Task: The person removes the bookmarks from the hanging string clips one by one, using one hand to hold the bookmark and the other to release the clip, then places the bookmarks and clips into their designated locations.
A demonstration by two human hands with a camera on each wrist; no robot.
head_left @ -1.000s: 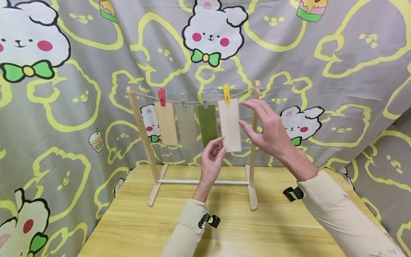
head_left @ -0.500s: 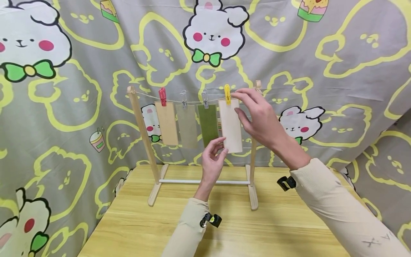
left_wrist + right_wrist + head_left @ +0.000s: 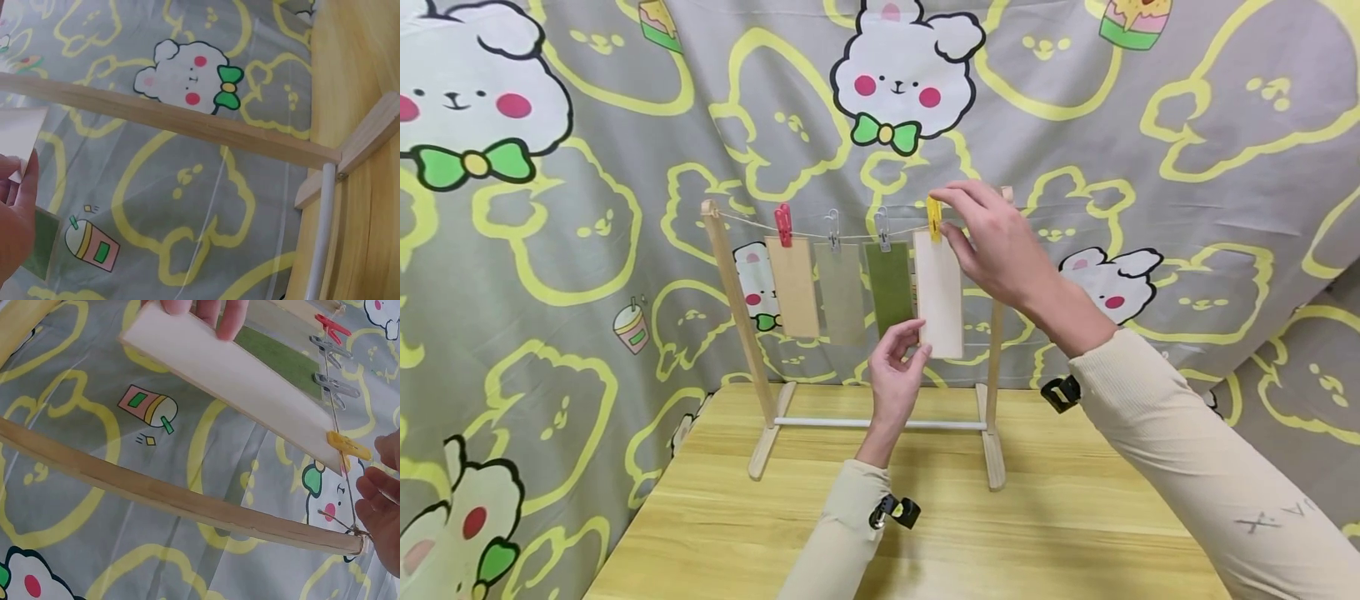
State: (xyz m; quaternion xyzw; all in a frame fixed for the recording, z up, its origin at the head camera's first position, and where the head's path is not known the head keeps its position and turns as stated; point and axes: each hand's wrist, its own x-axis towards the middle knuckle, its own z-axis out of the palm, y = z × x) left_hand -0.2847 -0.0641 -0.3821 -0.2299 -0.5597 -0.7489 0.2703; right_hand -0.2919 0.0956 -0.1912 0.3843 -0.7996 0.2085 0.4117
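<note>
My left hand (image 3: 895, 375) pinches the lower left edge of a white card (image 3: 940, 287), which hangs from a string. A yellow clothespin (image 3: 934, 221) sits at the top of this card, on the string. My right hand (image 3: 1000, 242) is at that clothespin, thumb and forefinger to either side of its handles. The right wrist view shows a small gap between these fingers and the yellow clothespin (image 3: 350, 447). Left of the white card hang a green card (image 3: 889, 287), a grey-green card (image 3: 840, 292) and a tan card (image 3: 793, 287).
A red clothespin (image 3: 783, 225) and two clear clothespins (image 3: 883, 229) hold the other cards. The string runs between two posts (image 3: 737, 308) of a wooden stand, joined low down by a white rod (image 3: 820, 422). It stands on a wooden table (image 3: 1000, 542) before a patterned curtain (image 3: 647, 208).
My right hand has moved left and up from beside the white card to the yellow clothespin. My left hand keeps its pinch on the card's lower edge.
</note>
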